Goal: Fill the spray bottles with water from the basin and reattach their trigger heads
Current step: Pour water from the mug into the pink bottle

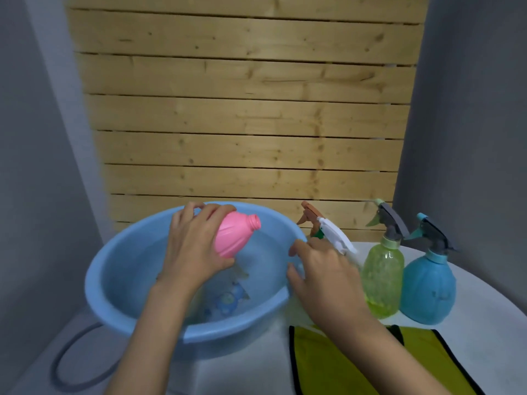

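Nearest to us, at the lower right of the frame, we see a yellow-green cloth (336, 366) with a dark edge lying flat on the white table (484, 323). At the lower left a grey hose (61, 363) loops off the table edge.

Just above that, in the lower centre, we have the blue basin (114, 306) holding clear water, with a printed figure showing through on its floor. Our right forearm crosses over the cloth and hides its upper middle part.

Our right hand (322, 277) rests against the basin's right rim, fingers loosely spread and curled over the edge; it grips the white trigger head (338, 238), which sticks up past the knuckles, though we cannot tell exactly how the fingers close round it. A brown trigger head (309, 216) shows just behind it.

Our left hand (194, 249) is over the middle of the basin, fingers wrapped tight round the base of the pink bottle (235, 238). The bottle lies tilted, its open threaded neck pointing to the upper right, clear of the water, with its body jutting out beyond the fingertips.

At the right of the frame, the green spray bottle (383, 280) and the blue spray bottle (427, 289) stand upright, touching each other, both with heads on.

Farthest back, a wooden slat wall (245, 109) fills the upper centre.
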### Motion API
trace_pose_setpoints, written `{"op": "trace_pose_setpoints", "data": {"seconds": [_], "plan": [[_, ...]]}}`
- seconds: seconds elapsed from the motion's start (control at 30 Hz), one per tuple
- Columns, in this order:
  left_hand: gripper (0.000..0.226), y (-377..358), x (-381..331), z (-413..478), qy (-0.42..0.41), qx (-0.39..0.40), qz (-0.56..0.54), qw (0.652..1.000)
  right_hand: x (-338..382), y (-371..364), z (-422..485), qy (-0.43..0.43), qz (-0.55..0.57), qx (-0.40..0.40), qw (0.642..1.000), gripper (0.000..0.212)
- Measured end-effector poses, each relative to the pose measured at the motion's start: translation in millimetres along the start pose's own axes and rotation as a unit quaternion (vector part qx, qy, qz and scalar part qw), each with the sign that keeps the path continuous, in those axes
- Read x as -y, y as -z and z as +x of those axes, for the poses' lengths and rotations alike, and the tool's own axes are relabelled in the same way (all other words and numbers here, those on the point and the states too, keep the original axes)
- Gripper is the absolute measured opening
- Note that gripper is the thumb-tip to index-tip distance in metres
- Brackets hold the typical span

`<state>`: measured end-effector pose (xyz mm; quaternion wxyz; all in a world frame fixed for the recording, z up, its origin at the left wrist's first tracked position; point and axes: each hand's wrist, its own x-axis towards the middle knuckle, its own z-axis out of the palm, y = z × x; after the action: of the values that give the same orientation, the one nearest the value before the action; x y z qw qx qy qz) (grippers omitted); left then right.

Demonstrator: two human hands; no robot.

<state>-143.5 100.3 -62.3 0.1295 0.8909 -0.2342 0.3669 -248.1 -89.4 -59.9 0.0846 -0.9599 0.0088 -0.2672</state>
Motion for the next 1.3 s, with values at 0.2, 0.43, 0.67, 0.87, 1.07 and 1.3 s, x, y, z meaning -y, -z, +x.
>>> {"op": "trace_pose_setpoints", "data": {"seconds": [0.2,0.43,0.67,0.87,1.07,1.3], "plan": [[0.089,8,14,-1,0.074,-0.029,0.018,0.997,31,-18,22,0.03,0.037,0.06,0.997,0.028],[0.091,11,37,-5,0.133,-0.039,-0.019,0.99,60,-46,49,0.067,0.102,0.146,0.982,0.034],[0.088,13,59,-8,0.202,-0.07,-0.087,0.973,90,-63,72,0.104,0.126,0.322,0.932,0.071],[0.08,10,75,-8,0.225,-0.06,-0.114,0.966,108,-65,87,0.108,0.137,0.5,0.848,0.104],[0.079,4,78,-6,0.229,-0.059,-0.147,0.96,112,-71,96,0.135,0.198,0.519,0.82,0.061],[0.083,0,79,-4,0.219,-0.06,-0.15,0.962,105,-93,92,0.215,0.182,0.546,0.789,0.057]]}}
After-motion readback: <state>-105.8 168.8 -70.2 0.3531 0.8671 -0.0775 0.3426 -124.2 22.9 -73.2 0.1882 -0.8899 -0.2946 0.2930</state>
